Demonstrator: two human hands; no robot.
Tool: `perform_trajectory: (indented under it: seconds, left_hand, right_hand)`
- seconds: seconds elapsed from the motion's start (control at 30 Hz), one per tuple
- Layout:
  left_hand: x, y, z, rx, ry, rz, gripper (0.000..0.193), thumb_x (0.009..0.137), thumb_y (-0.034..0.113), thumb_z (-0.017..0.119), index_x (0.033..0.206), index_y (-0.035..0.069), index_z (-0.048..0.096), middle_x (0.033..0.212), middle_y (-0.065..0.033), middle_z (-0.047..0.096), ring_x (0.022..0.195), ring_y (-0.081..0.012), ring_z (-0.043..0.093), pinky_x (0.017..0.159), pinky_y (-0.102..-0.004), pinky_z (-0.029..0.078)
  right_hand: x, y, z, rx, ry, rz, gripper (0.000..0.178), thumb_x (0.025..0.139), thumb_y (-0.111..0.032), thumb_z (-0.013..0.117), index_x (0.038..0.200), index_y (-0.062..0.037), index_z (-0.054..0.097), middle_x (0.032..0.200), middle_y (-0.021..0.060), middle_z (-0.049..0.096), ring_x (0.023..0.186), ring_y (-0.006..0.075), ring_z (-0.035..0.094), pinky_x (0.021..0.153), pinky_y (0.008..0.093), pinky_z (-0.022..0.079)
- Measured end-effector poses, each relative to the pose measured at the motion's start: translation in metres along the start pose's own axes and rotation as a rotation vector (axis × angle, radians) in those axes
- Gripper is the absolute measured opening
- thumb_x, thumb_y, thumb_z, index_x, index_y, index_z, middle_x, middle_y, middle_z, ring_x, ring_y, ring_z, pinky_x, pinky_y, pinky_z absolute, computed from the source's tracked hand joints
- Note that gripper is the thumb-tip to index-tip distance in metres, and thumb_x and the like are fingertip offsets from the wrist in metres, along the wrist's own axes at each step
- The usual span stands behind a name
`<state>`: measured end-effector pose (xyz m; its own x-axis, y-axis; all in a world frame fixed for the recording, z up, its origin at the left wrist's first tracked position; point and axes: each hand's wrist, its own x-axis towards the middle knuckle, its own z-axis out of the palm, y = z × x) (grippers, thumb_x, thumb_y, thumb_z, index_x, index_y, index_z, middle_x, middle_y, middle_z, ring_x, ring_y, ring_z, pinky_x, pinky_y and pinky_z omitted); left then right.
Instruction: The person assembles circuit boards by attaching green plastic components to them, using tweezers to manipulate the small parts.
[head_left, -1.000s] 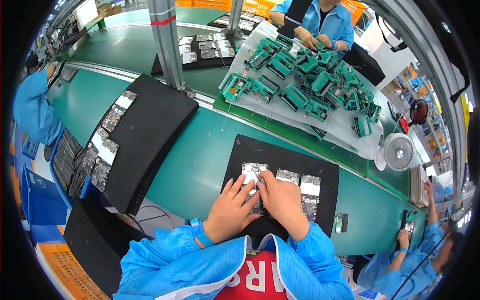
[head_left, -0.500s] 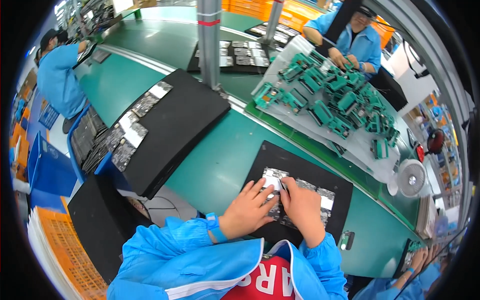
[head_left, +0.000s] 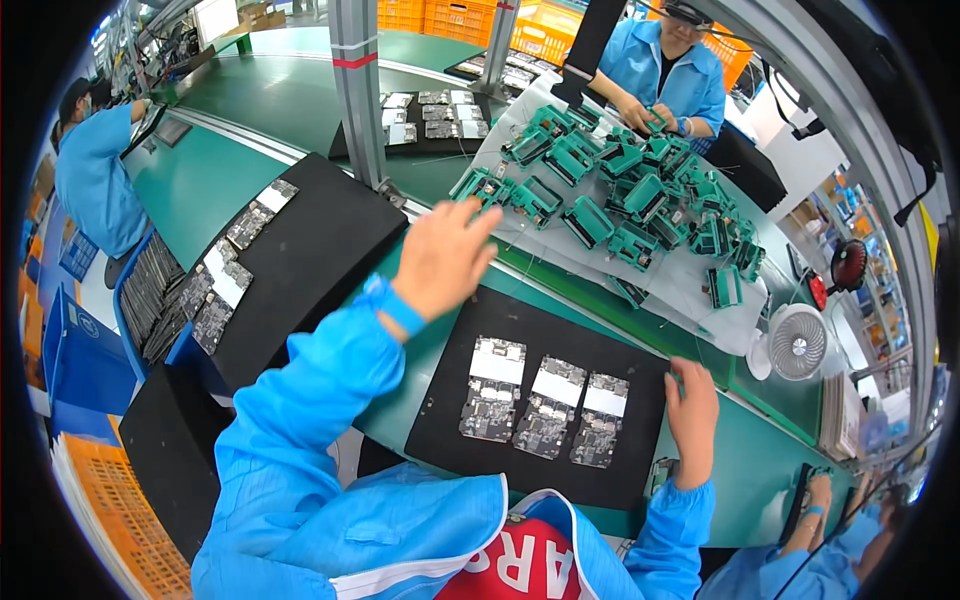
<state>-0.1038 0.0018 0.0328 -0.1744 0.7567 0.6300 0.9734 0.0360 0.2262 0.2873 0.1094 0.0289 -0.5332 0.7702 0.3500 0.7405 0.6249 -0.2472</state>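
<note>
By the heap of green frames [head_left: 588, 221], a left hand [head_left: 445, 258] with fingers spread, holding nothing that shows. Over the right edge of a black mat [head_left: 560, 483], a right hand [head_left: 693, 415] with bent fingers; cannot tell if holding something small. Left of the right hand, three circuit boards [head_left: 495, 390], flat in a row on the mat, maybe for a soft bed and easy reach. Left of the left hand, more boards [head_left: 212, 320] on a thick pad [head_left: 320, 240]. Just past the left hand, a metal post [head_left: 360, 100], perhaps in the way. Beyond the right hand, a white fan [head_left: 798, 342].
</note>
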Motion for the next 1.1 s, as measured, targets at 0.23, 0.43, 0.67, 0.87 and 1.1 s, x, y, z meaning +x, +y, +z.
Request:
perform_trajectory:
  seconds: [0.23, 0.43, 0.67, 0.87, 1.1]
  left_hand:
    - [0.039, -0.065, 0.079, 0.004, -0.068, -0.338, 0.085, 0.076, 0.027, 0.08, 0.15, 0.018, 0.038, 0.13, -0.0203, 0.056, 0.115, -0.04, 0.055, 0.094, -0.0491, 0.048]
    - [0.039, -0.069, 0.065, -0.07, -0.04, -0.285, 0.087, 0.075, 0.021, 0.079, 0.151, 0.016, 0.037, 0.114, -0.0162, 0.062, 0.102, -0.037, 0.06, 0.089, -0.0472, 0.049]
    - [0.031, -0.042, -0.007, -0.569, -0.01, -0.32, 0.088, 0.076, 0.016, 0.081, 0.151, 0.014, 0.036, 0.126, -0.0209, 0.059, 0.111, -0.0338, 0.061, 0.098, -0.0405, 0.048]
    - [0.017, -0.013, -0.028, -0.437, -0.403, 0.137, 0.086, 0.074, 0.009, 0.079, 0.15, 0.015, 0.039, 0.126, -0.0157, 0.06, 0.11, -0.034, 0.056, 0.095, -0.0421, 0.049]
    - [0.007, -0.001, -0.011, -0.27, -0.587, 0.107, 0.082, 0.074, 0.025, 0.08, 0.147, 0.016, 0.043, 0.102, -0.0125, 0.062, 0.098, -0.0328, 0.06, 0.084, -0.0425, 0.05]
  right_hand:
    - [0.132, -0.072, 0.04, -0.086, 0.255, -0.507, 0.036, 0.081, -0.001, 0.062, 0.115, -0.0111, 0.064, 0.113, 0.012, 0.064, 0.105, 0.0326, 0.059, 0.087, 0.0438, 0.05]
    - [0.179, -0.071, 0.081, -0.175, 0.264, -0.596, 0.038, 0.078, -0.005, 0.065, 0.114, -0.0154, 0.065, 0.11, 0.01, 0.063, 0.105, 0.0301, 0.057, 0.092, 0.0427, 0.045]
    - [0.157, -0.089, 0.041, 0.347, 0.188, -0.539, 0.015, 0.085, -0.014, 0.071, 0.094, -0.0051, 0.062, 0.094, 0.01, 0.059, 0.094, 0.0296, 0.055, 0.087, 0.0403, 0.044]
    - [0.136, -0.078, 0.03, 0.834, -0.248, -0.319, 0.021, 0.098, -0.02, 0.055, 0.092, -0.0006, 0.06, 0.096, 0.0094, 0.063, 0.087, 0.0166, 0.057, 0.076, 0.0319, 0.045]
    - [0.137, -0.103, 0.056, 0.49, -0.703, -0.266, 0.044, 0.099, -0.037, 0.055, 0.088, 0.0045, 0.063, 0.067, 0.0149, 0.056, 0.061, 0.0202, 0.05, 0.061, 0.0383, 0.044]
